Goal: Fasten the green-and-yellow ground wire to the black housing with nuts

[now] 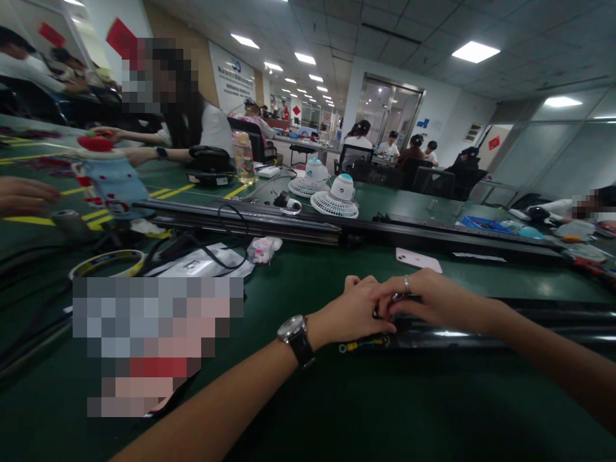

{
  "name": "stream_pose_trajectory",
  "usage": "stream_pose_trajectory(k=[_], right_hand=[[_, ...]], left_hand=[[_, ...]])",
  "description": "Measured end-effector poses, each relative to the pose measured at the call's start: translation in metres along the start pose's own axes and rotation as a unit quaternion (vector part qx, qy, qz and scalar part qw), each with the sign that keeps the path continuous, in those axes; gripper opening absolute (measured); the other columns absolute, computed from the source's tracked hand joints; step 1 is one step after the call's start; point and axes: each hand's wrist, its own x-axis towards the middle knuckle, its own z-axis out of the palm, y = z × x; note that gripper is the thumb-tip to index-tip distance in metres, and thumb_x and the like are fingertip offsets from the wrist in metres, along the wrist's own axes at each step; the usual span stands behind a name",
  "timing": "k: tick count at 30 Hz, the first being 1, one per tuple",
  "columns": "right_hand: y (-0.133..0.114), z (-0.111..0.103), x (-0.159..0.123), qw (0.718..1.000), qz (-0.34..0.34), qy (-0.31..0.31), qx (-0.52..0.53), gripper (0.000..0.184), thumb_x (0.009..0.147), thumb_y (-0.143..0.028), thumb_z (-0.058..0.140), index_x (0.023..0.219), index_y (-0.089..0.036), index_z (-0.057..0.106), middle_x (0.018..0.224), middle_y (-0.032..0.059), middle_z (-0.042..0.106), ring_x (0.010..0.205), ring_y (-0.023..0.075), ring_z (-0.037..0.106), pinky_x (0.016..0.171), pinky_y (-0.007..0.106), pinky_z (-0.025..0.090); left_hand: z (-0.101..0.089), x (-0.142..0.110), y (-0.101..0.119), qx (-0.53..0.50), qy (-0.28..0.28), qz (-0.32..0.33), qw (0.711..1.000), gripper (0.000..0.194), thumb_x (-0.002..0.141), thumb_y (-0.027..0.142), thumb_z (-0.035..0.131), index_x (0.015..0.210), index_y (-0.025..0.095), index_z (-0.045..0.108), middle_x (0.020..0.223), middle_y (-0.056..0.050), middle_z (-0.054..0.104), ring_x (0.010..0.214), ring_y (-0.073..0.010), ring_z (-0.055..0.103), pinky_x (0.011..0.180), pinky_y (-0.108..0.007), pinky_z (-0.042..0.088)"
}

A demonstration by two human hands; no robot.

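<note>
My left hand (349,314), with a watch on its wrist, and my right hand (423,298), with a ring on one finger, meet at the end of a long black bar (505,330) that lies on the green table (308,398). Both hands have their fingers curled and pressed onto the bar's left end, around a small part that I cannot make out. A thin yellow-green wire with a ring terminal (359,346) pokes out just under my left hand. A white phone (418,259) lies face down beyond my hands.
A black rail (289,226) crosses the table behind. Two small white fans (334,197) stand beyond it. A tape roll (106,262), black cables and plastic bags lie at the left. Other people sit at the left and at far tables.
</note>
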Motion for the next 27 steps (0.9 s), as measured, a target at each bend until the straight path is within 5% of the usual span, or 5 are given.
stream_pose_trajectory(k=[7,14,27], right_hand=[[0.0022,0.0024,0.0013,0.999,-0.034,-0.017,0.020,0.045,0.097,-0.008,0.065,0.134,-0.033,0.062,0.103,-0.0040,0.074,0.089,0.0117,0.070,0.082,0.020,0.051],[0.0036,0.0023,-0.0012,0.999,-0.027,-0.018,0.027,0.031,0.099,-0.012,0.064,0.124,-0.029,0.068,0.107,-0.0028,0.074,0.095,0.0125,0.071,0.085,0.021,0.052],[0.0020,0.0008,-0.0007,0.999,-0.037,-0.020,-0.003,0.023,0.099,-0.014,0.061,0.116,-0.027,0.071,0.104,-0.0010,0.074,0.093,0.0149,0.070,0.084,0.025,0.052]], left_hand=[[-0.0034,0.0000,0.0000,0.017,-0.034,0.014,0.999,0.053,0.081,0.041,0.079,0.128,0.032,0.055,0.103,0.001,0.062,0.107,-0.0236,0.049,0.088,-0.035,0.025],[-0.0027,0.0014,-0.0040,0.028,-0.044,0.013,0.999,0.030,0.085,0.047,0.074,0.103,0.025,0.064,0.101,0.001,0.062,0.108,-0.0240,0.048,0.087,-0.035,0.024],[-0.0011,0.0002,-0.0036,0.015,-0.041,0.021,0.999,0.025,0.087,0.047,0.072,0.098,0.025,0.066,0.103,0.001,0.064,0.107,-0.0231,0.049,0.088,-0.035,0.024]])
